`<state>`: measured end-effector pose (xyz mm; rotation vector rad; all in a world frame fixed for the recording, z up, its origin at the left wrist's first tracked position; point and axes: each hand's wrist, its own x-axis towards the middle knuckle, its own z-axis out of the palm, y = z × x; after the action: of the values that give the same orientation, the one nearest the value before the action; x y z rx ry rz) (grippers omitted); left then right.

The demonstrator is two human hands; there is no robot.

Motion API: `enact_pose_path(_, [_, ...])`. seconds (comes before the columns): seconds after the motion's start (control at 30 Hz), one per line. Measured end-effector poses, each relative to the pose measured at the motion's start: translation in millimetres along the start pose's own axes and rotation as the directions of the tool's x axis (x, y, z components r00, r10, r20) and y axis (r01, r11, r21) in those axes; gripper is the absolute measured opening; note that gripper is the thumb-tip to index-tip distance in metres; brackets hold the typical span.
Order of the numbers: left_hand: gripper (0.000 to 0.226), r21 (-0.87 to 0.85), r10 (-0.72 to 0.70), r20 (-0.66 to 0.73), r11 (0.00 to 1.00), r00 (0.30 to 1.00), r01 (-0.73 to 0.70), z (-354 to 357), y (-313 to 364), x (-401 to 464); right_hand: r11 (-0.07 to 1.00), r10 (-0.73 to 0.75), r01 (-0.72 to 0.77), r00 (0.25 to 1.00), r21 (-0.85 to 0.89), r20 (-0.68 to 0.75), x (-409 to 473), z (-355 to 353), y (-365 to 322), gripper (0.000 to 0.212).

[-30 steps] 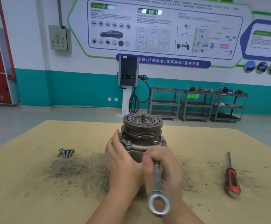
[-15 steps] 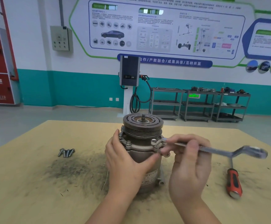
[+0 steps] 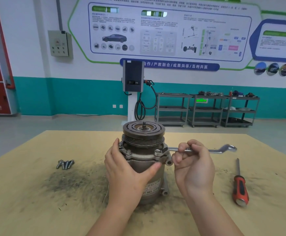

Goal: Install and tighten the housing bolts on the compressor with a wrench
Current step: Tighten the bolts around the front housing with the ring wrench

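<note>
The compressor (image 3: 144,145) stands upright on the tan table (image 3: 28,201), pulley end up. My left hand (image 3: 125,169) wraps around its left side and front, thumb across the housing. My right hand (image 3: 192,162) pinches the shaft of a silver ring wrench (image 3: 224,149) that lies level and points right. The wrench's near ring sits over a housing bolt (image 3: 157,152) on the front right flange. Another bolt head (image 3: 128,152) shows on the front flange.
Several loose bolts (image 3: 65,164) lie on the table to the left, beside a dark smear of grime. A red-handled screwdriver (image 3: 240,186) lies at the right. Shelf carts and a charging post stand far behind the table.
My right hand swung the wrench from pointing toward me round to the right, its ring staying at the front right bolt. My left hand kept its hold on the compressor.
</note>
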<state>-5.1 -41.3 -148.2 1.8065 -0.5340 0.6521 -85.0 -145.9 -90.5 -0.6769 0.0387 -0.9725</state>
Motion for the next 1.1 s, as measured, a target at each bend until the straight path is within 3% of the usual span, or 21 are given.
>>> enact_pose_path(0.1, [0.119, 0.0, 0.002, -0.002, 1.0, 1.0, -0.002, -1, 0, 0, 0.969, -0.233, 0.236, 0.971, -0.072, 0.047, -13, 0, 5, 0.021])
enact_pose_path(0.23, [0.127, 0.011, -0.02, 0.019, 1.0, 1.0, 0.02, -2, 3, 0, 0.769, -0.477, 0.561, 0.823, -0.306, 0.309, -33, -3, 22, 0.02])
enact_pose_path(0.3, [0.125, 0.001, -0.017, 0.005, 1.0, 1.0, 0.017, -2, 4, 0, 0.584, -0.525, 0.7, 0.712, -0.411, 0.465, -38, -3, 26, 0.016])
enact_pose_path(0.37, [0.104, -0.015, -0.025, -0.016, 1.0, 1.0, 0.025, 1, 3, 3, 0.405, -0.518, 0.823, 0.565, -0.398, 0.642, -40, -2, 29, 0.009])
enact_pose_path(0.43, [0.083, -0.02, -0.081, -0.041, 0.997, 0.996, 0.08, 4, 4, 5, 0.361, -0.433, 0.858, 0.501, -0.365, 0.75, -43, 0, 33, 0.008])
enact_pose_path(0.5, [0.06, -0.018, -0.154, -0.07, 0.988, 0.986, 0.153, 7, 5, 5, 0.401, -0.329, 0.815, 0.555, -0.419, 0.764, -47, 3, 36, 0.013])
enact_pose_path(0.6, [0.072, 0.013, -0.105, -0.015, 0.994, 0.994, 0.105, 7, 5, 2, 0.453, -0.287, 0.765, 0.611, -0.458, 0.738, -49, 5, 37, 0.017])
enact_pose_path(0.67, [0.068, 0.029, -0.082, -0.082, 0.996, 0.993, 0.085, 6, 6, 6, 0.429, -0.322, 0.799, 0.572, -0.423, 0.754, -46, 4, 33, 0.015])
enact_pose_path(0.77, [0.097, -0.049, -0.064, -0.07, 0.997, 0.995, 0.061, 5, 5, 6, 0.436, -0.401, 0.829, 0.526, -0.349, 0.75, -38, 3, 25, 0.007])
enact_pose_path(0.83, [0.115, -0.014, -0.033, -0.008, 0.999, 0.999, 0.033, 1, 4, 1, 0.536, -0.462, 0.774, 0.604, -0.338, 0.65, -36, 4, 22, 0.02])
enact_pose_path(0.93, [0.123, 0.021, -0.009, 0.006, 1.0, 1.0, 0.009, -3, 2, -1, 0.721, -0.501, 0.631, 0.759, -0.285, 0.415, -33, 6, 16, 0.023])
enact_pose_path(1.0, [0.122, 0.018, -0.009, 0.022, 1.0, 1.0, 0.008, -2, 3, 0, 0.867, -0.414, 0.462, 0.877, -0.186, 0.246, -30, 6, 10, 0.022])
enact_pose_path(1.1, [0.119, 0.028, -0.003, 0.014, 1.0, 1.0, 0.003, -2, 1, 0, 0.969, -0.234, 0.24, 0.967, -0.062, 0.097, -21, 4, 7, 0.024])
